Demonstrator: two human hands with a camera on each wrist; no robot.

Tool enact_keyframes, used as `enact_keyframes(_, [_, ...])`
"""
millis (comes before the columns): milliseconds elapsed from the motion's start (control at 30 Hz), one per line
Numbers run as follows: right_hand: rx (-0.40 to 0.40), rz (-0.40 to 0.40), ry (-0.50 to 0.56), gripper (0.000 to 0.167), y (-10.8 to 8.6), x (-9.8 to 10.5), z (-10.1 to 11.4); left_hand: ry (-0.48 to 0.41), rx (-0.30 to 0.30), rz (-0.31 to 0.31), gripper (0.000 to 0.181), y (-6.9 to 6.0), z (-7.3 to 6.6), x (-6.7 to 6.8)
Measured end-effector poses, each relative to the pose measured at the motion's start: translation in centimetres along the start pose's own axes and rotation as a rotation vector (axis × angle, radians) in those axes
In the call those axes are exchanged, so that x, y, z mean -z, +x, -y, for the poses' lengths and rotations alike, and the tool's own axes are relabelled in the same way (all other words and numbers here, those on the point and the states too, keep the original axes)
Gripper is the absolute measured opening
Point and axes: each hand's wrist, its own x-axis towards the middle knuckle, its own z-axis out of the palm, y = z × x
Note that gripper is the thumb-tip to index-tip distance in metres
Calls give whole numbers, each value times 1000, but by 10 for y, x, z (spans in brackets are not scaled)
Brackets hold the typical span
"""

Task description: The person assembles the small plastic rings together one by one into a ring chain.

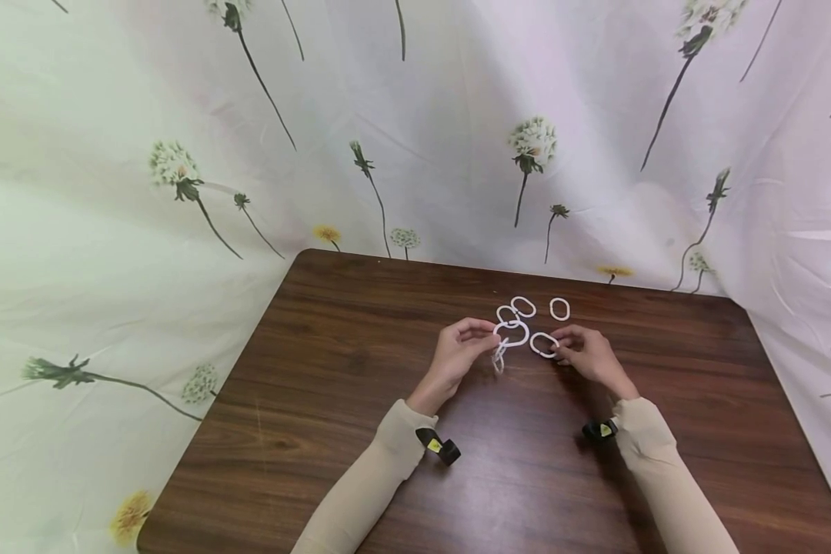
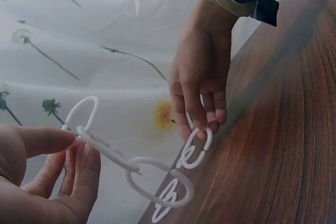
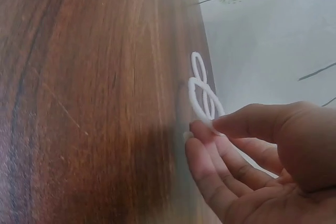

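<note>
My left hand (image 1: 457,354) pinches a white oval plastic chain link (image 2: 113,153) between thumb and fingertips. Other links are threaded through it: one (image 2: 96,109) beside the fingers, another (image 2: 190,195) on the far side. In the left wrist view, this far link has a small gap in its loop. To the right, my right hand (image 1: 592,358) holds a single white link (image 1: 535,337) by its edge, between thumb and fingers. The two held links are close together but appear apart. Whether the chain's farthest link (image 1: 515,301) touches the table cannot be told.
One loose white link (image 1: 552,310) lies on the brown wooden table (image 1: 305,369) beyond my right hand. Behind the table's far edge hangs a pale cloth (image 1: 443,177) printed with dandelions. Each wrist wears a black strap (image 1: 438,444) over a beige sleeve.
</note>
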Motion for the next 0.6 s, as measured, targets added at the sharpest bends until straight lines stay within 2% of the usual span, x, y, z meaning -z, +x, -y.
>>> enact_keyframes(367, [71, -100, 91, 30, -12, 3, 13, 11, -9, -6, 28, 0, 0, -1])
enact_keyframes(600, [138, -133, 169, 31, -20, 4, 33, 1, -13, 2, 27, 1, 1, -2])
